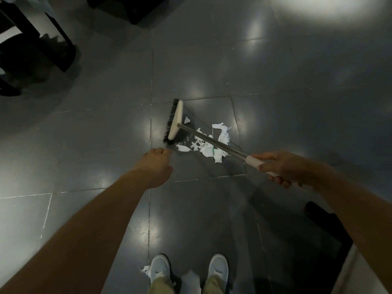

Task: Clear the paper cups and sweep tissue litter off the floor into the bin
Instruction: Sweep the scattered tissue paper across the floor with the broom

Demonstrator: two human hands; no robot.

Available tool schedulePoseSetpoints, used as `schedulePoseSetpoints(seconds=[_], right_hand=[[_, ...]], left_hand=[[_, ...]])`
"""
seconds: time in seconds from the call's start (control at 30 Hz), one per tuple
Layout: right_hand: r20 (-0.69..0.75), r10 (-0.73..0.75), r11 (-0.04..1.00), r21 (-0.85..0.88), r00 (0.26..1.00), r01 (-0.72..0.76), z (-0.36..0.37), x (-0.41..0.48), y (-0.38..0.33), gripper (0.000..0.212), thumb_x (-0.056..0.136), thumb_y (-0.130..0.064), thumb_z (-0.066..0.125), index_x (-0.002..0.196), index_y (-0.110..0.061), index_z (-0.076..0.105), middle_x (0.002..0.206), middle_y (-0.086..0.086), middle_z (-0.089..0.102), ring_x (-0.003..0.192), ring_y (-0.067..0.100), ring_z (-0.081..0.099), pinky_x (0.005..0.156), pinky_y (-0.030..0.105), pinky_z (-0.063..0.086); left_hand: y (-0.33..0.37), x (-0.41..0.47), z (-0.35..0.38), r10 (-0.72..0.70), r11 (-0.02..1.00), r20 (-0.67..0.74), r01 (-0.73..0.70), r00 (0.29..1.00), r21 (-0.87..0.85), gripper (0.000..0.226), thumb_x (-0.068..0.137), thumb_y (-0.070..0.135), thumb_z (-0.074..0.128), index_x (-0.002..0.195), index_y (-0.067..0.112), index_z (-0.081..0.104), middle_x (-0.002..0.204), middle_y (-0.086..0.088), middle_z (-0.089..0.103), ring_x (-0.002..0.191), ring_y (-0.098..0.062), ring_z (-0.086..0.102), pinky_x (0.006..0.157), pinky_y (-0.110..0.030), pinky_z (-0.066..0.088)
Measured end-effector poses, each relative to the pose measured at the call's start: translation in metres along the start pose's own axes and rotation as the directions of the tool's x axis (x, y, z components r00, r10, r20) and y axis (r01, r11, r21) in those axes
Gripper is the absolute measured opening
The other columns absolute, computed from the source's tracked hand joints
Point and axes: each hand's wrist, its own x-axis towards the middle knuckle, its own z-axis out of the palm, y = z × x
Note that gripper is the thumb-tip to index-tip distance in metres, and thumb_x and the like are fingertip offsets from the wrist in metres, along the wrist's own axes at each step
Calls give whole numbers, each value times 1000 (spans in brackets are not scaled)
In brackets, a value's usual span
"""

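— Dark grey floor tiles (95,128), glossy with lamp glare, black furniture (42,49) off at the far left. What's in play?

— The broom (176,119), white head on black bristles, set down on the floor ahead. The right hand (282,166) is wrapped round its white grip (253,161), fingers curled underneath.

— And the tissue litter (209,148)?

— Heaped in torn white pieces just right of the bristles, beneath the metal handle.

— Left hand (158,164)?

— Stretched forward, near the bristles' closer end. Only its back shows, so I can't tell whether it grips anything.

— Anything loose?

— One tissue scrap (146,269), touching the left of the two white shoes (160,268).
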Motion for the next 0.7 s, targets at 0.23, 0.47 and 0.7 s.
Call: schedulePoseSetpoints(seconds=[0.23, 0.47, 0.7], right_hand=[[-87, -130, 987, -103, 988, 121, 56, 18, -17, 49, 95, -15, 53, 142, -25, 43, 89, 7, 60, 58, 14, 52, 43, 20, 44], [-96, 76, 995, -59, 992, -82, 119, 38, -39, 38, 91, -10, 52, 127, -4, 43, 99, 12, 50, 68, 19, 53, 47, 28, 48], [-309, 84, 996, 24, 947, -81, 135, 61, -37, 29, 91, -7, 48, 119, 1, 51, 101, 20, 57, 59, 17, 51, 43, 26, 45]], left_hand=[[-3, -1, -4, 23, 1000, -29, -22, 999, 5, 52, 99, 27, 43, 145, 10, 27, 150, -11, 31, 138, -27, 27, 112, -35, 24], [-36, -2, -10, 35, 999, -35, -35, 999, 1, 54, 99, 27, 42, 147, 12, 23, 151, -9, 29, 139, -26, 26, 111, -34, 23], [-73, 18, -21, 71, 996, -31, -70, 997, 53, 54, 99, 28, 41, 147, 13, 22, 152, -8, 27, 140, -25, 24, 112, -34, 21]])
